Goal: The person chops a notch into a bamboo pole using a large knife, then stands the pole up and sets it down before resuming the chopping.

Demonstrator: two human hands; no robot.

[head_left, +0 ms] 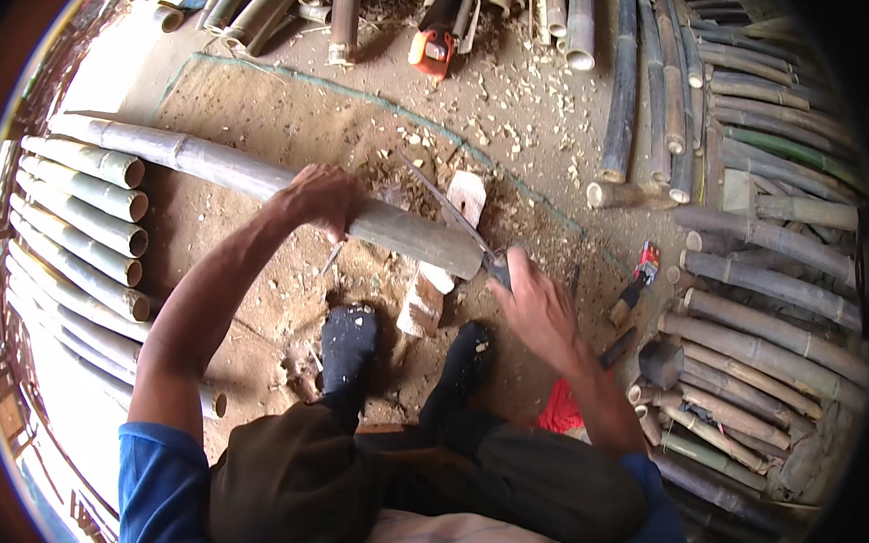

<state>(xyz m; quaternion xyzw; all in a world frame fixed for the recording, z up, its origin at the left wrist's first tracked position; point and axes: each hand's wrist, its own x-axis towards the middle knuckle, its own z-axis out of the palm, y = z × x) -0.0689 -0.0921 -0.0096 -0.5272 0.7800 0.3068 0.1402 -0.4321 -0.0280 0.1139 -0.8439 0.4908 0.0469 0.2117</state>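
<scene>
A long grey bamboo pole [206, 162] slants from the far left to the middle, its near end over a pale wooden block [419, 305]. My left hand [319, 201] is closed over the pole from above. In my right hand [536, 306], the fingers are wrapped round the dark handle of a long, narrow-bladed hand tool [443, 196]. Its blade runs up and left beside the pole's cut end. Whether it is a knife, saw or file is not clear. Another pale block piece [465, 196] shows on the pole's far side.
Pale bamboo poles [88, 202] lie stacked at left; more bamboo [772, 346] lines the right side. An orange-handled saw-like tool [432, 51] lies at the back. A red-and-black tool [638, 279] and a red cloth [560, 408] are at right. Shavings litter the brown mat [228, 111].
</scene>
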